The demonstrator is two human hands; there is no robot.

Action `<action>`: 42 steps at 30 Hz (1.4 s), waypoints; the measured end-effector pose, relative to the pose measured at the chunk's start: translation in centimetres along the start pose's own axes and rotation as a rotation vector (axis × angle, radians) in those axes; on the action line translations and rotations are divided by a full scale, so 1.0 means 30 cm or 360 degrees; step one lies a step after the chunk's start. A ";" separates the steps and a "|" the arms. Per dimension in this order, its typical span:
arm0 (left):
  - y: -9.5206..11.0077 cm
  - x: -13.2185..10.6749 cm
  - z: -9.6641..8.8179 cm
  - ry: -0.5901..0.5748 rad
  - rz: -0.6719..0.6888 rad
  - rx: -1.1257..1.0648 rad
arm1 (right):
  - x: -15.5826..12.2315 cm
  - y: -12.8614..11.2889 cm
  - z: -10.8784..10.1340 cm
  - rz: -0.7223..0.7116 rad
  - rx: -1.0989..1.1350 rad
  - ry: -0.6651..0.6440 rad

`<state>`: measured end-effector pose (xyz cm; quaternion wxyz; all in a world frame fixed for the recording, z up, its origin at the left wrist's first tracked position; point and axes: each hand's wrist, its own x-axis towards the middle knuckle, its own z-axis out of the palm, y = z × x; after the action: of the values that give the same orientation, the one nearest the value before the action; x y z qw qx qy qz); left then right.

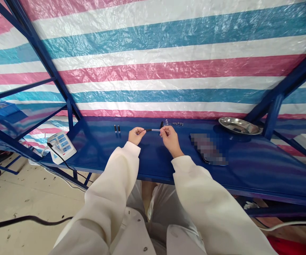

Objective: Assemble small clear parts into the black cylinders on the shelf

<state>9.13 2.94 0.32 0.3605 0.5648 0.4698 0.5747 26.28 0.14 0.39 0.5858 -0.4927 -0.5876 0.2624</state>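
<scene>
A slim pen-like tube [155, 130], dark on its left part and clear whitish on its right, is held level above the blue table. My left hand [136, 135] pinches its dark end between thumb and fingers. With a similar pinch, my right hand [171, 140] grips the clear end. The two parts appear to meet midway between my hands. Just behind my right hand stand small black parts [161, 124] and small clear pieces [166, 122]. To their right is a row of small shiny metal parts [177, 124]. Two short black-and-white cylinders [117, 129] stand left of my left hand.
A phone-like dark slab [208, 149], blurred, lies right of my right hand on the blue table [153, 159]. A round metal dish [240, 126] is at the back right. A power strip [62, 147] with a black cable sits at the left edge. Blue frame posts flank the table.
</scene>
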 end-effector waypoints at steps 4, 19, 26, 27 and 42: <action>-0.002 0.006 -0.005 -0.0056 -0.0132 -0.0190 | 0.013 0.017 0.001 0.0047 0.0274 0.0009; 0.009 0.007 -0.010 -0.0204 -0.0349 -0.0449 | 0.009 -0.011 -0.003 0.0120 0.0465 -0.0049; 0.004 0.006 -0.007 -0.0231 -0.0294 -0.0364 | 0.006 -0.005 0.002 0.0131 0.0407 -0.0099; 0.007 0.002 -0.005 -0.0258 -0.0280 -0.0350 | 0.004 -0.005 0.004 0.0132 0.0400 -0.0119; 0.026 -0.017 0.010 -0.0419 -0.0204 -0.0260 | -0.012 -0.002 0.017 0.0585 0.0780 -0.0455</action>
<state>9.58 2.27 0.87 0.4995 0.5730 0.4052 0.5078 25.72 -0.08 0.19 0.5414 -0.3932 -0.4845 0.5635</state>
